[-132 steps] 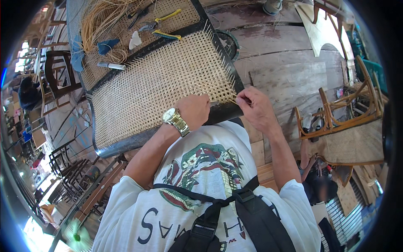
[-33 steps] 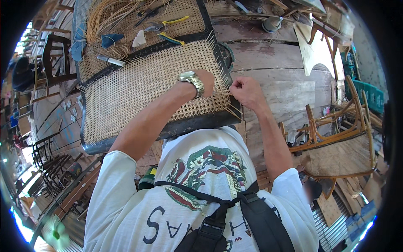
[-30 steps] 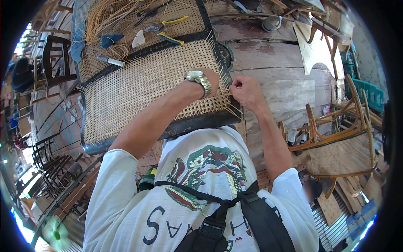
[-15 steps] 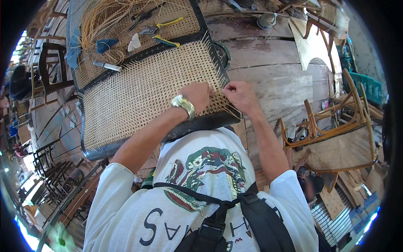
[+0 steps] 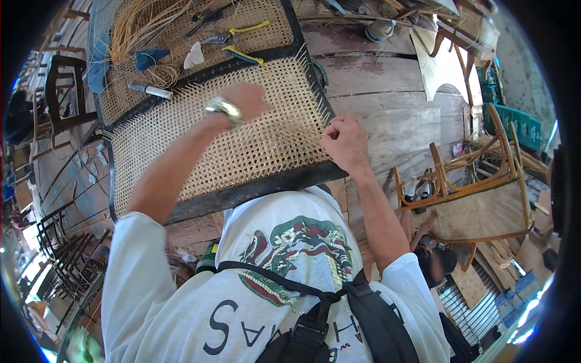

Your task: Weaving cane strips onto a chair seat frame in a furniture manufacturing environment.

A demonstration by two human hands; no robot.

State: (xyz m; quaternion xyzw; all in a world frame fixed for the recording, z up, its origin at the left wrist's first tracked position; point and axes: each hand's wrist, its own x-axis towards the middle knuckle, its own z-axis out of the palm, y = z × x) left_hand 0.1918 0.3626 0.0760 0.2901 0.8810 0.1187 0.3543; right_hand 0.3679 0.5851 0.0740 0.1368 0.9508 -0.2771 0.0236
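A woven cane panel [image 5: 206, 145] in a black frame [image 5: 242, 190] lies in front of me, with short strand ends sticking out along its far and right edges. My right hand [image 5: 346, 144] is at the panel's right edge, its thumb and fingers pinched on a thin cane strand [image 5: 302, 130]. Over the middle of the weave is my left hand [image 5: 247, 100], wearing a metal watch on the wrist. It looks closed, though motion blurs its fingers; whatever it holds cannot be made out.
Beyond the black crossbar, a second cane section carries loose cane strands [image 5: 136, 30], yellow-handled cutters [image 5: 227, 37], a white scrap [image 5: 193, 56], blue cloth [image 5: 149, 58] and a light-handled tool [image 5: 151, 91]. A wooden chair with a cane panel [image 5: 484, 212] lies to the right, near another person [image 5: 433, 257].
My left hand has swung left and away from the right edge, over the middle of the panel. My right hand stays at the edge, fingers still pinched.
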